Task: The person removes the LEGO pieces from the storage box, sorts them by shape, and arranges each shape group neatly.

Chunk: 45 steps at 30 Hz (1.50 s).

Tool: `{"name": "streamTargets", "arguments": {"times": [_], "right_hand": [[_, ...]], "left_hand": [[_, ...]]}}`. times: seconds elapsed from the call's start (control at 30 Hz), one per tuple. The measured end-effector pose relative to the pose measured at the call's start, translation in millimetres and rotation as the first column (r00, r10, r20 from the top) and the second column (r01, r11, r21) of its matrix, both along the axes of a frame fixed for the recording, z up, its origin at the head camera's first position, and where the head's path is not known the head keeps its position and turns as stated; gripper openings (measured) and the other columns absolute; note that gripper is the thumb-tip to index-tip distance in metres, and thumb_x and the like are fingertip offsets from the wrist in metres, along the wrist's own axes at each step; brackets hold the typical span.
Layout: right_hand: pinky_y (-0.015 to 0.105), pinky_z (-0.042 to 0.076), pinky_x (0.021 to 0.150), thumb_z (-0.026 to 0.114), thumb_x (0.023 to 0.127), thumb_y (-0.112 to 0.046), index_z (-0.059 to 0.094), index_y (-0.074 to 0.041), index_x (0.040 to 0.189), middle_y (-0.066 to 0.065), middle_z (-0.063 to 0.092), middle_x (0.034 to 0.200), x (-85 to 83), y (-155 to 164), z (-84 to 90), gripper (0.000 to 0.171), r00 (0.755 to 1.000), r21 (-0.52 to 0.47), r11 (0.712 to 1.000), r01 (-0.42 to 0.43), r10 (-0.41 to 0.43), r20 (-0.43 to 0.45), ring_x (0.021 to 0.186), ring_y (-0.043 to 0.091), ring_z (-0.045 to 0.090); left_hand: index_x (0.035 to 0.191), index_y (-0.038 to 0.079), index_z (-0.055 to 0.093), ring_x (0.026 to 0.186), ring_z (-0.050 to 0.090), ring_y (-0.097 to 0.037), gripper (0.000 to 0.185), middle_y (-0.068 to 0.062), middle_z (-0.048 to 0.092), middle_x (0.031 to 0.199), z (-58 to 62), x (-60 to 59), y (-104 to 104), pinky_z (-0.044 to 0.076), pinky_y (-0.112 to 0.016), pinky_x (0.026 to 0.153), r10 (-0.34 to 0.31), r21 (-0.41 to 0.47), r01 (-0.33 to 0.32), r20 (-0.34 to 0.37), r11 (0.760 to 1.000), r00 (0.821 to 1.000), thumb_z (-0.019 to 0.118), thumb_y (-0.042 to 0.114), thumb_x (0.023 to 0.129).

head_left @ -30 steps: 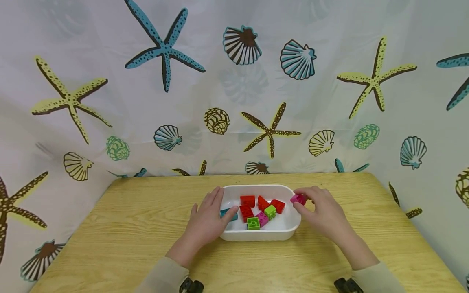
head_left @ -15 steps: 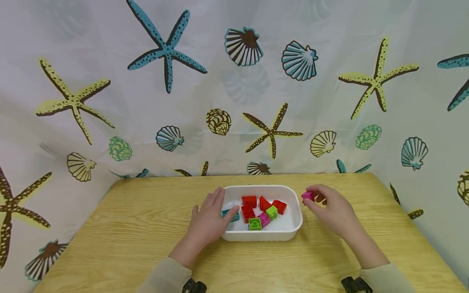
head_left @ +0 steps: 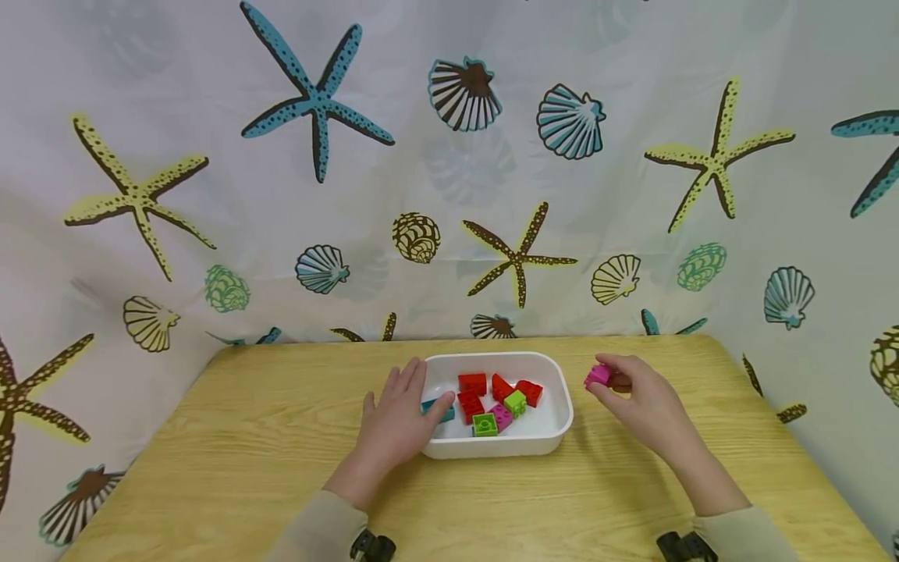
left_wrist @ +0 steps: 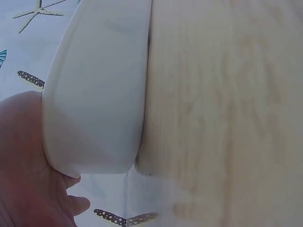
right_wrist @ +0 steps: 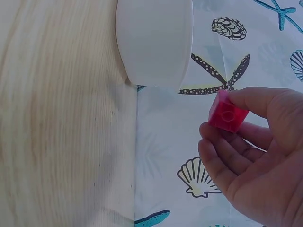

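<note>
Carrying pink block (head_left: 598, 376) farther right than a second ago, pinching it in curled fingers of right hand (head_left: 646, 402); holding it just right of white tray (head_left: 495, 448), leaving other blocks (head_left: 473, 383) inside. Resting left hand (head_left: 395, 420) on tray's left end, fingers extended.

Four red bricks (head_left: 472, 384), two green bricks (head_left: 485, 425), two pink bricks (head_left: 598, 375) and one teal brick (head_left: 447, 414) are visible, nine altogether, with one white tray (head_left: 492, 448) on one bench (head_left: 281, 414).
</note>
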State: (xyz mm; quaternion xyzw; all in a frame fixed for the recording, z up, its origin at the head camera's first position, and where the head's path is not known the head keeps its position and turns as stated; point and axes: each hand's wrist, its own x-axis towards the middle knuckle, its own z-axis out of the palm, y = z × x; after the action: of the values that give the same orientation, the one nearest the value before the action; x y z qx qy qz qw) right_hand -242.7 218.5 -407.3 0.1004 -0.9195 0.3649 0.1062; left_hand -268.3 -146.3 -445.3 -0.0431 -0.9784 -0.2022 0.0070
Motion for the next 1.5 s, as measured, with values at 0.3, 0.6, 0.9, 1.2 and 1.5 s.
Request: {"name": "streamTargets", "arguments": {"times": [0.3,0.6,0.9,1.2,1.5], "right_hand": [[0.054,0.060,0.104,0.076,0.105,-0.010,0.061,0.005,0.146,0.027,0.065,0.142,0.3,9,-4.8,0.046,0.997,-0.103,0.994,-0.020,0.027,0.066,0.125,0.045,0.071],[0.056,0.059,0.105,0.077,0.105,-0.011,0.064,0.003,0.142,0.025,0.071,0.136,-0.3,23,-11.3,0.042,0.994,-0.072,0.997,-0.027,0.034,0.106,0.126,0.045,0.070],[0.057,0.058,0.105,0.081,0.102,-0.011,0.071,0.001,0.133,0.019,0.072,0.131,1.1,39,-21.6,0.035,0.992,-0.054,0.997,-0.057,0.063,0.112,0.120,0.039,0.069],[0.056,0.057,0.107,0.082,0.102,-0.018,0.074,-0.002,0.130,0.012,0.076,0.127,5.6,49,-30.3,0.033,0.972,-0.045,0.995,-0.094,0.101,0.213,0.122,0.037,0.070],[0.054,0.059,0.105,0.085,0.099,-0.015,0.076,-0.005,0.124,0.006,0.077,0.122,13.9,48,-37.6,0.029,0.960,-0.061,0.988,-0.140,0.151,0.234,0.119,0.032,0.071]], "left_hand": [[0.176,0.006,0.022,0.169,0.011,-0.043,0.095,-0.016,0.017,0.183,-1.7,-2.2,-3,0.012,-0.079,0.127,-0.011,0.005,0.011,0.005,1.000,1.000,0.057,0.064,0.109],[0.177,0.007,0.021,0.169,0.011,-0.042,0.094,-0.016,0.017,0.184,-1.5,-4.8,-4,0.011,-0.079,0.127,-0.008,0.013,0.008,0.015,1.000,1.000,0.055,0.063,0.110],[0.176,0.005,0.021,0.168,0.013,-0.044,0.093,-0.018,0.018,0.183,-3.2,-6.4,-4,0.012,-0.080,0.127,-0.018,0.018,0.017,0.005,1.000,1.000,0.056,0.061,0.111],[0.176,0.004,0.021,0.168,0.014,-0.044,0.092,-0.018,0.019,0.183,-3.0,-11.9,-3,0.012,-0.080,0.126,-0.007,0.032,0.007,0.014,0.999,1.000,0.055,0.060,0.111],[0.177,0.006,0.021,0.168,0.014,-0.044,0.091,-0.017,0.019,0.183,-1.6,-17.8,-1,0.012,-0.079,0.127,-0.005,0.027,0.005,0.020,1.000,1.000,0.054,0.060,0.112]]}}
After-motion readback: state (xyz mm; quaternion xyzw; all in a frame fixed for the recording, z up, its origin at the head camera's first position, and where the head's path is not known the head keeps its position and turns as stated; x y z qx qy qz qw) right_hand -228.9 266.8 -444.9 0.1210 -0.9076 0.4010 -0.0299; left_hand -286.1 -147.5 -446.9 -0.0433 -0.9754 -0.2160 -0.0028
